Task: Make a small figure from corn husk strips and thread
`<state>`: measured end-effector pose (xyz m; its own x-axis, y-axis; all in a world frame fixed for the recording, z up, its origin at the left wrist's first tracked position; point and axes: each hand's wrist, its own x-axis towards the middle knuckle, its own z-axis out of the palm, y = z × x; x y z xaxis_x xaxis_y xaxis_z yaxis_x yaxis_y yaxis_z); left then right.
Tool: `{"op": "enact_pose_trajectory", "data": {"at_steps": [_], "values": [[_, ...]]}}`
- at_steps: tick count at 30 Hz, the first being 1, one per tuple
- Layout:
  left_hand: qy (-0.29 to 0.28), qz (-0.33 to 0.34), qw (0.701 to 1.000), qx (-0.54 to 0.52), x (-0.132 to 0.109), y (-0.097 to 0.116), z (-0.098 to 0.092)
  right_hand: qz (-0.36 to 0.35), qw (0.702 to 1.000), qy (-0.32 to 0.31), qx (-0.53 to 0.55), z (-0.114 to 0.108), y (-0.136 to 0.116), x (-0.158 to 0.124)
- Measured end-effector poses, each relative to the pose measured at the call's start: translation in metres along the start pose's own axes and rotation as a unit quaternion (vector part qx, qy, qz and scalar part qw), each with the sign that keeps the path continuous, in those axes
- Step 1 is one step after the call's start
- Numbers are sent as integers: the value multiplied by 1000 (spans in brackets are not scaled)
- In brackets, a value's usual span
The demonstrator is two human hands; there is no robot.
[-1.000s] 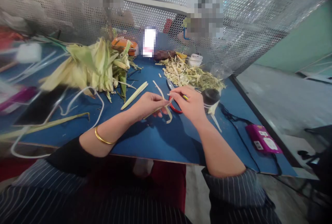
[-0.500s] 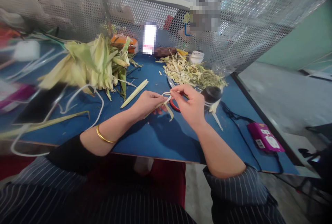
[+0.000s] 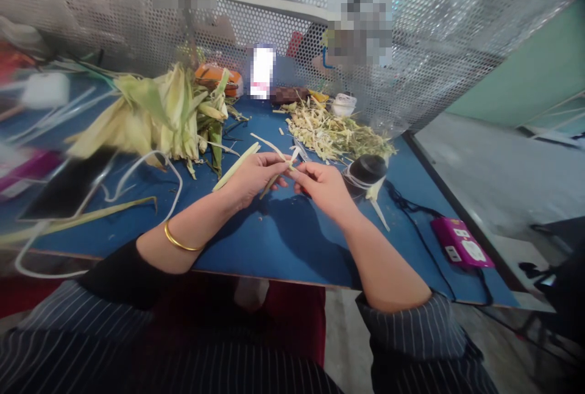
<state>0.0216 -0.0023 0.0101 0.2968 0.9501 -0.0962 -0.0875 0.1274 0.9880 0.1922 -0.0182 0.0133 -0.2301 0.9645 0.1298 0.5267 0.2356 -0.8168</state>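
Observation:
Between my two hands is a small piece of folded corn husk strips [image 3: 292, 162], its pale ends sticking out up and to the left. My left hand [image 3: 256, 178] pinches it from the left, and a loose strip hangs below those fingers. From the right, the thumb and fingers of my right hand [image 3: 324, 187] pinch the same piece. Scissors [image 3: 300, 149] lie just behind, mostly hidden by the hands. A longer husk piece [image 3: 237, 165] rests on the blue table beside my left hand. To the right of my right hand stands a black spool [image 3: 368, 170] with white thread.
A large heap of corn husks [image 3: 159, 111] lies at the left, and husk scraps [image 3: 324, 129] at the back right. A phone [image 3: 262, 71] stands at the back before a perforated screen. A white cable [image 3: 178, 178] loops at the left; a purple pack [image 3: 461, 242] sits right.
My right hand has turned and closed in on the left hand. The husk strips have shifted, with a long end now pointing up and left instead of hanging down.

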Motion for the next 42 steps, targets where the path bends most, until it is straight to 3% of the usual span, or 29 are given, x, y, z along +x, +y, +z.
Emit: {"op": "enact_pose_trajectory", "data": {"at_steps": [3,6,9,13,23,26,29,31,33,36,38,42], "values": [[13,15,999,28,-2,2,3,-8,998,56,1,1,1,1],[-16,20,997,68,-4,1,5,42,988,81,124,3,6,4],[-67,14,994,88,-5,-4,6,92,955,78,273,4,10,6],[-90,-19,995,47,-3,-9,6,62,931,112,343,4,14,9],[-43,-17,998,38,-2,0,3,1,939,241,245,-5,27,19],[-49,-6,998,38,1,-2,0,-39,944,290,151,-10,32,19],[-57,7,997,43,2,-3,-4,-105,927,361,-9,-15,27,16],[-64,18,996,58,3,-1,-6,-154,927,326,-108,-18,20,13],[-74,24,994,72,2,2,-7,-190,944,218,-159,-17,14,11],[-81,26,994,75,2,6,-8,-163,973,79,-144,-10,11,10],[-64,16,996,62,4,7,-9,-116,987,56,-99,-5,12,9],[-22,-28,999,-4,8,10,-13,-84,991,103,-17,-3,14,9]]}}
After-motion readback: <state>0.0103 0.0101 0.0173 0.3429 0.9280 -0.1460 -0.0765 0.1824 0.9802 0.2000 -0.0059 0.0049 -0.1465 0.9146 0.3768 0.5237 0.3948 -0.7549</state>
